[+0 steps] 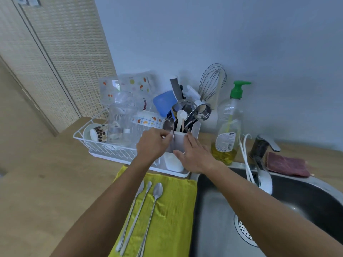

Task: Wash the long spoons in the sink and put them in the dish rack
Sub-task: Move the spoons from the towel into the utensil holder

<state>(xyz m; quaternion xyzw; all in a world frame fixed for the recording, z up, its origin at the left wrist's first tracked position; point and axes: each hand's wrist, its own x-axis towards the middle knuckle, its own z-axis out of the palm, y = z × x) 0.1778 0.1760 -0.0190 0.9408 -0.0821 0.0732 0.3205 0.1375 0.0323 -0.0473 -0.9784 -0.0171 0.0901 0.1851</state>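
Note:
Three long steel spoons point(148, 206) lie side by side on a yellow towel point(172, 210) left of the sink point(219, 210). The white dish rack point(104, 147) stands behind the towel, with a white cutlery holder point(178, 141) at its right end. My left hand point(153, 143) pinches the thin handle of a long spoon point(168, 125) whose bowl sticks up at the holder's left rim. My right hand point(194, 154) rests against the front and right side of the holder, fingers spread around it.
The rack holds glasses, a cup and plastic lids; the holder is crowded with spoons, a ladle and a whisk point(211, 82). A soap bottle point(228, 130) with a green pump, a tap point(263, 145) and a red sponge point(285, 164) stand behind the sink.

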